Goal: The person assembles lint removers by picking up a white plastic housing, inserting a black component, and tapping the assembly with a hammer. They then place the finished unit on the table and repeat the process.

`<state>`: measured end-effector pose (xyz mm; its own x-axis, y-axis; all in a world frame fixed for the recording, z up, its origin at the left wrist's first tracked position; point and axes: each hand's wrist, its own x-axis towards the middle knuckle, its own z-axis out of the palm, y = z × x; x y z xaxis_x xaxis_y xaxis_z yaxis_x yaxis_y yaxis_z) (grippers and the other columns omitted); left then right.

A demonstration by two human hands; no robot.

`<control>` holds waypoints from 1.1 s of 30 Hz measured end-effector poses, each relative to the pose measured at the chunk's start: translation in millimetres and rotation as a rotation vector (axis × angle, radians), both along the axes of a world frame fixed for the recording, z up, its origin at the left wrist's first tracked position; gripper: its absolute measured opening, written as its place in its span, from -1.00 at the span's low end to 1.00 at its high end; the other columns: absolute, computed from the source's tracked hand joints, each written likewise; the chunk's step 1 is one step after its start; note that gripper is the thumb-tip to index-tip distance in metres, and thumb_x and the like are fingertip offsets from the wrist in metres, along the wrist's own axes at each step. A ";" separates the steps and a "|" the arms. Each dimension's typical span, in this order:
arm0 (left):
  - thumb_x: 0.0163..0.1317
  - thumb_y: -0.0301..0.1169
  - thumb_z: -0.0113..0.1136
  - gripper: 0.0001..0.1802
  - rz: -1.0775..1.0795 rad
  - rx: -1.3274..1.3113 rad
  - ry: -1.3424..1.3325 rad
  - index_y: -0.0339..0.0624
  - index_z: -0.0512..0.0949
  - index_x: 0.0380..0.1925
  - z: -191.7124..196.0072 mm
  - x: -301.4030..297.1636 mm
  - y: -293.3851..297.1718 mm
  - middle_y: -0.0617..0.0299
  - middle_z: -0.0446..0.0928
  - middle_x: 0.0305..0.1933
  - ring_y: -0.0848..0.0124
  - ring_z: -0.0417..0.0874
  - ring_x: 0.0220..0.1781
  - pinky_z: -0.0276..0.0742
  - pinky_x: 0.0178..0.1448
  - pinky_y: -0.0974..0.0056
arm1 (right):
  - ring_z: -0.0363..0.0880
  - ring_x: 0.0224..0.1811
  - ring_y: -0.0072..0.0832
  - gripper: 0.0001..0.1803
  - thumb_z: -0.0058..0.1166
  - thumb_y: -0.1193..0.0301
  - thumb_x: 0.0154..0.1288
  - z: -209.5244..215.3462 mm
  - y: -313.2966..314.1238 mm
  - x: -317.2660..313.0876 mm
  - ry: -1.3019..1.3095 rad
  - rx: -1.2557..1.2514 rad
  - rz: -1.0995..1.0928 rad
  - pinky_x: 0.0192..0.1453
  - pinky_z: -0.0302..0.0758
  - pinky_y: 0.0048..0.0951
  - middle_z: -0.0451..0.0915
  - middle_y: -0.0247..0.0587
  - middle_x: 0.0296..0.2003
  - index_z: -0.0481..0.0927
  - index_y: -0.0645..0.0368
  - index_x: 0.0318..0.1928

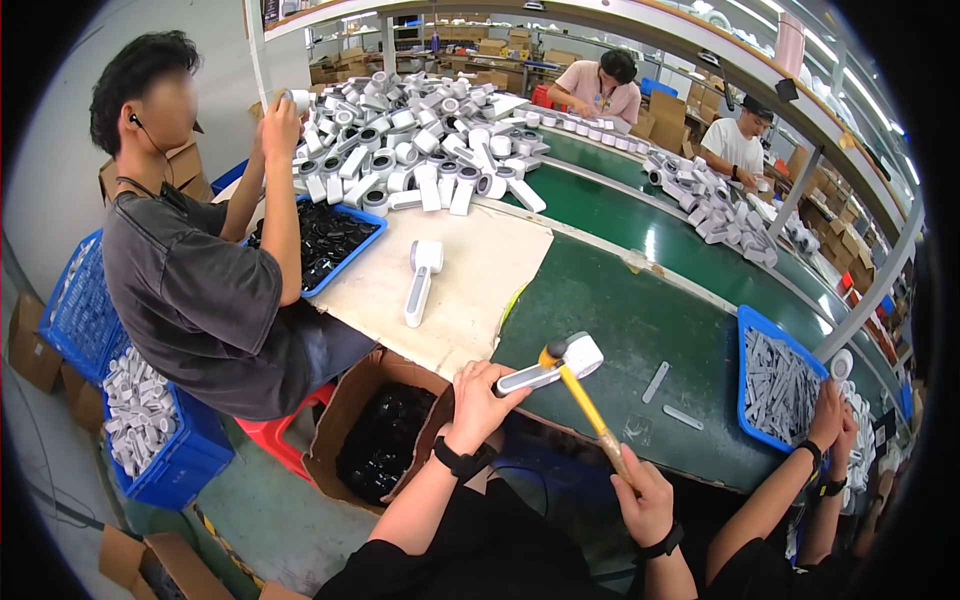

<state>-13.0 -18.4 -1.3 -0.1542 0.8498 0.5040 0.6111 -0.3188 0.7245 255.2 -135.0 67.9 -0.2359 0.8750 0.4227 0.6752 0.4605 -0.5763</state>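
The mallet crosses over the white-and-grey handheld device, its dark, rounded head hiding the stretch where the grip meets the round head; whether the two touch cannot be told. The device lies at 5 o'clock from the middle of the view, near it, its round head pointing to 2 o'clock and its grey-faced grip running back to 8. The underside of the grip and the left palm are out of sight, and the mallet's butt end is lost inside the right fist. At 4 o'clock, near the rim, a co-worker's forearms come in cut off from their body.

The left hand, at 6 o'clock, is closed around the end of the grip, thumb on the near side. The right hand, at 5 o'clock, is curled firmly about the lower part of the mallet's yellow handle.

Two loose grey strips lie on the green worktop at 4 o'clock, well short of the strip-filled blue tray. Another handheld device rests on the beige sheet at 10 o'clock.
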 end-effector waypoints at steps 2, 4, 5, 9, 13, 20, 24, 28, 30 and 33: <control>-0.09 -0.25 0.53 -0.72 0.001 0.025 -0.020 -0.06 0.68 -0.39 -1.3 -0.3 0.7 0.24 0.54 -0.38 0.20 0.53 -0.15 0.30 -0.01 0.12 | 0.56 -0.48 -0.18 -0.45 0.24 0.59 0.17 -4.3 0.1 -1.2 0.044 0.045 -0.012 -0.40 0.47 -0.33 0.50 -0.10 -0.45 0.54 0.16 0.22; -0.10 -0.25 0.53 -0.72 0.003 0.027 -0.025 -0.06 0.68 -0.39 -3.4 0.7 2.2 0.25 0.54 -0.38 0.20 0.53 -0.15 0.30 -0.01 0.12 | 0.56 -0.48 -0.20 -0.44 0.24 0.60 0.16 -10.1 0.4 0.8 -0.084 -0.039 -0.021 -0.40 0.47 -0.34 0.52 -0.10 -0.44 0.53 0.17 0.22; -0.10 -0.25 0.53 -0.71 0.007 0.030 -0.029 -0.07 0.68 -0.39 -4.3 1.3 2.7 0.25 0.54 -0.38 0.20 0.53 -0.15 0.30 -0.01 0.12 | 0.56 -0.48 -0.21 -0.44 0.25 0.60 0.15 -12.3 3.8 1.4 -0.083 -0.044 -0.011 -0.40 0.48 -0.35 0.53 -0.10 -0.43 0.54 0.18 0.22; -0.11 -0.25 0.54 -0.70 0.032 0.084 -0.019 -0.07 0.67 -0.39 -11.7 0.6 3.8 0.24 0.54 -0.38 0.20 0.53 -0.14 0.31 -0.01 0.12 | 0.57 -0.47 -0.19 -0.44 0.25 0.58 0.15 -7.2 0.7 -8.1 0.044 0.008 0.056 -0.39 0.48 -0.33 0.54 -0.10 -0.43 0.54 0.14 0.22; -0.14 -0.24 0.56 -0.68 0.056 0.093 -0.018 -0.11 0.67 -0.40 -12.6 1.6 3.8 0.22 0.52 -0.41 0.18 0.52 -0.18 0.34 -0.02 0.11 | 0.58 -0.51 -0.19 -0.45 0.25 0.57 0.14 -6.0 -0.9 -18.7 -0.053 -0.042 0.139 -0.45 0.50 -0.29 0.56 -0.16 -0.43 0.58 0.05 0.20; -0.10 -0.24 0.55 -0.69 0.037 0.088 -0.020 -0.13 0.68 -0.39 -5.6 4.5 1.0 0.23 0.52 -0.43 0.18 0.51 -0.18 0.34 0.00 0.12 | 0.57 -0.50 -0.19 -0.43 0.27 0.57 0.14 -14.4 0.1 -0.3 -0.037 -0.066 0.057 -0.42 0.48 -0.31 0.56 -0.15 -0.43 0.56 0.07 0.21; -0.08 -0.26 0.52 -0.70 0.015 0.056 0.002 -0.13 0.67 -0.37 -1.0 0.2 -1.7 0.21 0.54 -0.39 0.17 0.52 -0.19 0.34 0.01 0.12 | 0.54 -0.48 -0.20 -0.43 0.24 0.59 0.15 -4.9 -0.2 5.7 0.093 0.030 0.004 -0.37 0.47 -0.37 0.55 -0.10 -0.43 0.54 0.10 0.23; -0.02 -0.29 0.48 -0.71 0.037 0.016 0.120 -0.14 0.67 -0.30 13.9 2.0 -4.2 0.16 0.56 -0.37 0.13 0.55 -0.16 0.41 -0.01 0.11 | 0.49 -0.50 -0.29 -0.45 0.23 0.60 0.18 -12.8 15.7 12.0 -0.003 -0.053 -0.046 -0.37 0.43 -0.39 0.50 -0.12 -0.48 0.52 0.22 0.23; 0.00 -0.30 0.46 -0.71 0.014 0.017 0.121 -0.15 0.66 -0.29 21.7 3.2 -4.8 0.12 0.57 -0.36 0.10 0.57 -0.16 0.46 -0.04 0.10 | 0.48 -0.50 -0.35 -0.46 0.22 0.61 0.18 -9.2 10.8 14.1 -0.001 -0.062 -0.053 -0.36 0.42 -0.39 0.48 -0.12 -0.49 0.52 0.26 0.22; 0.03 -0.31 0.44 -0.71 -0.012 0.002 0.120 -0.20 0.66 -0.26 34.7 -0.2 -0.7 0.03 0.58 -0.32 0.02 0.61 -0.18 0.54 -0.08 0.08 | 0.47 -0.50 -0.41 -0.44 0.23 0.62 0.17 -21.8 6.8 18.7 0.179 -0.008 -0.055 -0.35 0.41 -0.42 0.50 -0.14 -0.48 0.52 0.25 0.23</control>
